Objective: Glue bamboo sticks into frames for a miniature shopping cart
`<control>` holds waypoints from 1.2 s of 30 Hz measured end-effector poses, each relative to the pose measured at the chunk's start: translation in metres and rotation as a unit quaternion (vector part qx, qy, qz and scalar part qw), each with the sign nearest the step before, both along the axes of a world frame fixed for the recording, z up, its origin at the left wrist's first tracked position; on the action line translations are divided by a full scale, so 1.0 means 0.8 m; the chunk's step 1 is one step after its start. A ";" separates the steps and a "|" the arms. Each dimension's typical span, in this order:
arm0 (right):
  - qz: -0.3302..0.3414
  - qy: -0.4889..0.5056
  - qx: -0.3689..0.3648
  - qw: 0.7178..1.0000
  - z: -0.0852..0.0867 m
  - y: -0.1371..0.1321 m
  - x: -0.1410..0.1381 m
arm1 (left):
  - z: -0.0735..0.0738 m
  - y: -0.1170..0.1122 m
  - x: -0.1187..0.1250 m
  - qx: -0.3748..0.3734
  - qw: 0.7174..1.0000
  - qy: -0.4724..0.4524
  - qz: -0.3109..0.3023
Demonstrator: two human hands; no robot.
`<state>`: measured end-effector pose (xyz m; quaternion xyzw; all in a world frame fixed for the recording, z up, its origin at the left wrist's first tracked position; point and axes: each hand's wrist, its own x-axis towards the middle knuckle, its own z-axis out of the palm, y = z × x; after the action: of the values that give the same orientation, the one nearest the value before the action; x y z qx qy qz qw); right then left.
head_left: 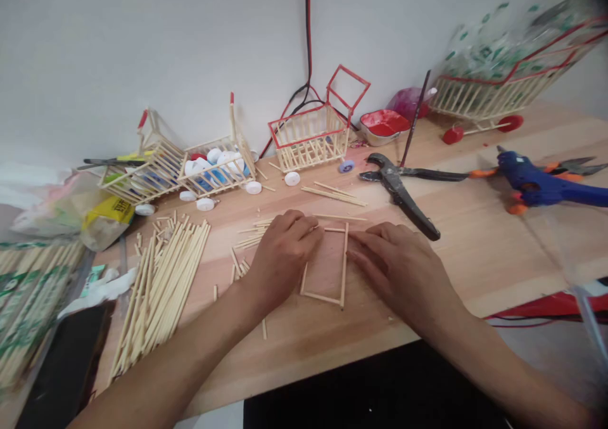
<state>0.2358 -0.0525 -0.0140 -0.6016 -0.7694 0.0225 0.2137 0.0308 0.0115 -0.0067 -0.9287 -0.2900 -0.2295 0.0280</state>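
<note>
A small rectangular frame of thin wooden sticks lies flat on the table between my hands. My left hand is closed over its upper left corner, fingers curled on the stick there. That hand hides most of the frame's left side. On the other side, my right hand rests on the table with its fingers apart, fingertips touching or very near the right stick. Short cut sticks lie beside and partly behind my left hand. A few longer sticks are just beyond both hands.
Stick-built model carts line the wall, with a large one at right. Pliers and a blue glue gun lie to the right, near a dish of red paint. A stick pile and a phone are at left.
</note>
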 end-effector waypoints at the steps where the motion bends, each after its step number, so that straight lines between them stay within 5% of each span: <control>1: 0.002 0.001 0.004 1.000 -0.001 0.000 0.000 | 0.000 0.000 0.000 0.002 1.000 0.008 -0.001; 7: 0.015 0.003 0.014 1.000 -0.001 0.002 0.006 | 0.001 0.000 0.002 0.010 1.000 -0.014 -0.001; 13: -0.022 0.035 0.070 0.997 0.008 0.020 0.022 | 0.010 -0.012 0.010 0.032 0.997 -0.005 -0.071; 36: 0.035 0.020 0.057 0.998 -0.007 0.047 0.022 | 0.011 -0.018 0.018 0.068 0.981 0.069 -0.168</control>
<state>0.2536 -0.0152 -0.0192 -0.5606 -0.7855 -0.0013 0.2621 0.0449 -0.0028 0.0020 -0.9737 -0.1112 -0.1855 0.0716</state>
